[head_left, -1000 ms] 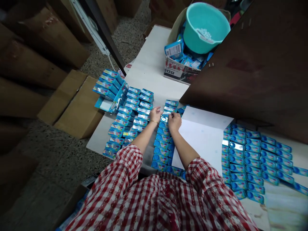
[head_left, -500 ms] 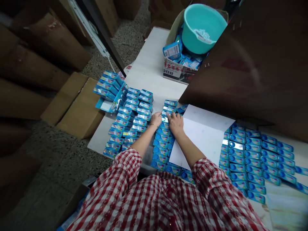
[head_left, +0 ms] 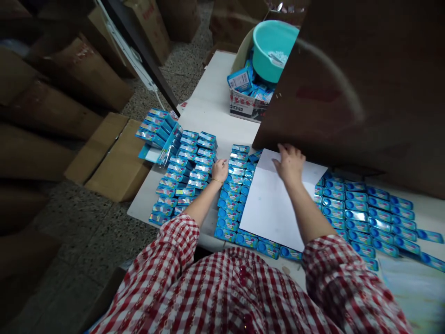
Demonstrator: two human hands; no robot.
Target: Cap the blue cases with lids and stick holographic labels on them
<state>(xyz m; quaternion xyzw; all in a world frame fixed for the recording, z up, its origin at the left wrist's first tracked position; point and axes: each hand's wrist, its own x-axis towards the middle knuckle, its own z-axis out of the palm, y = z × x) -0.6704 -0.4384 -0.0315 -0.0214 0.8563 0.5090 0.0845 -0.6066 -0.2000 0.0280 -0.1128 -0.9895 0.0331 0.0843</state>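
Observation:
Rows of small blue packs [head_left: 227, 213] with round blue spots lie on the table in front of me. My left hand [head_left: 220, 170] is beside the left edge of these rows, fingers curled together; whatever may be in them is hidden. A white sheet [head_left: 271, 208] covers part of the packs. Over the far part of this sheet is my right hand [head_left: 291, 162], its fingers spread and its thumb apart. Left of my left hand stand columns of blue boxes [head_left: 187, 155] with shiny top faces.
A carton [head_left: 243, 109] of blue packs with a teal basin [head_left: 267, 51] on it stands at the back. A dark brown panel [head_left: 365, 93] rises on the right. More blue packs [head_left: 358, 204] lie right of the sheet. Cardboard boxes [head_left: 114, 157] stand on the floor at left.
My right hand has moved from the blue packs rightward onto the far part of the white sheet. My left hand stays near the packs' left edge. The view has shifted slightly.

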